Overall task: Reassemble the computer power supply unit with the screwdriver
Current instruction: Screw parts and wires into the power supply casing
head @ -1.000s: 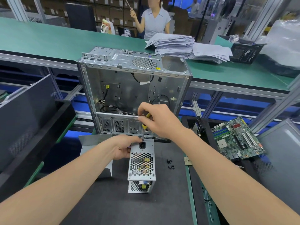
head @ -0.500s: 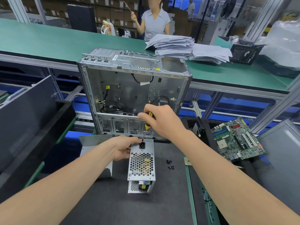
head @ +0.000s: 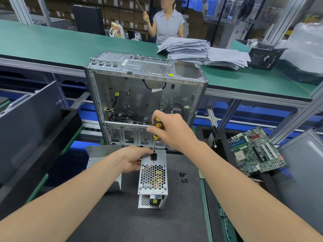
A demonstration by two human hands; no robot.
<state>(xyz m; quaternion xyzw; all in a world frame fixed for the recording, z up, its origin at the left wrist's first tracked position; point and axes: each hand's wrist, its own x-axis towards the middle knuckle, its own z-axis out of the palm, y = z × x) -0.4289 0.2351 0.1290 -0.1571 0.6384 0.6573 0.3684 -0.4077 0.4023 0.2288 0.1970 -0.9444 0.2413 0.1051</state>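
On the black mat (head: 122,215) before the open computer case (head: 145,95), the power supply unit (head: 153,173) stands upright. The left hand (head: 134,160) grips its upper left edge, and the right hand (head: 173,130) pinches the screwdriver (head: 157,130) handle, tip down beside the power socket. Keep the shaft upright and press straight down, bracing the housing so the tip does not slip. Since a second ago more handle shows above the fingers; unit and left hand have stayed put.

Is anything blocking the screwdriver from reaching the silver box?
No, nothing visible. The right hand holds the screwdriver upright, its tip at the top edge of the power supply, by the black socket. The left hand grips the power supply's left side, beside the tip, not under it.
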